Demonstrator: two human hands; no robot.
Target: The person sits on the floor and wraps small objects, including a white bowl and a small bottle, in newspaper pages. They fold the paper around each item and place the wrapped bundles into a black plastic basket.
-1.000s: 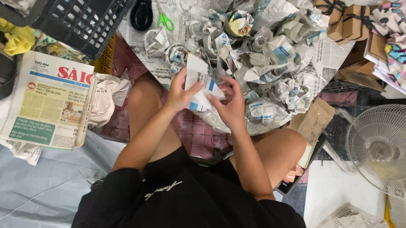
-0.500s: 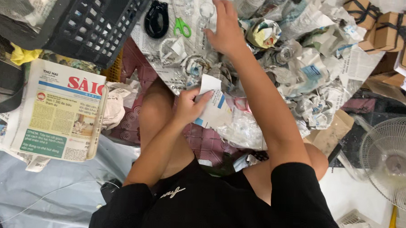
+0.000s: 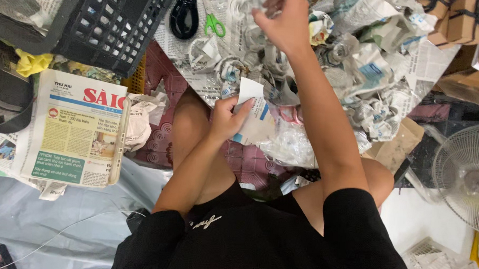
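1. The left hand (image 3: 227, 118) is closed around a small white and blue paper packet (image 3: 255, 115), thumb and fingers pinching its lower left edge; the packet sits above the person's left knee, at the near edge of the heap of crumpled paper.
2. The right hand (image 3: 286, 17) is stretched far forward at the top of the view, fingers curled down onto a clear glass piece (image 3: 249, 5) lying on the spread newspaper sheets (image 3: 221, 54); whether it has a firm grip I cannot tell, as the fingertips are partly cut off by the frame.
3. Between the two hands lies a pile of crumpled newspaper wads (image 3: 358, 64), several wrapped round small items; a clear plastic bag (image 3: 289, 144) rests just below the packet.
4. Green-handled scissors (image 3: 214, 25) lie on the sheets left of the right hand, just beside a black tape dispenser (image 3: 183, 13).
5. A black plastic crate (image 3: 110, 24) stands at the upper left; below it a folded newspaper stack (image 3: 75, 129) lies on the floor.
6. Brown cardboard boxes (image 3: 461, 23) sit at the upper right; a white fan (image 3: 466, 177) lies at the right edge.
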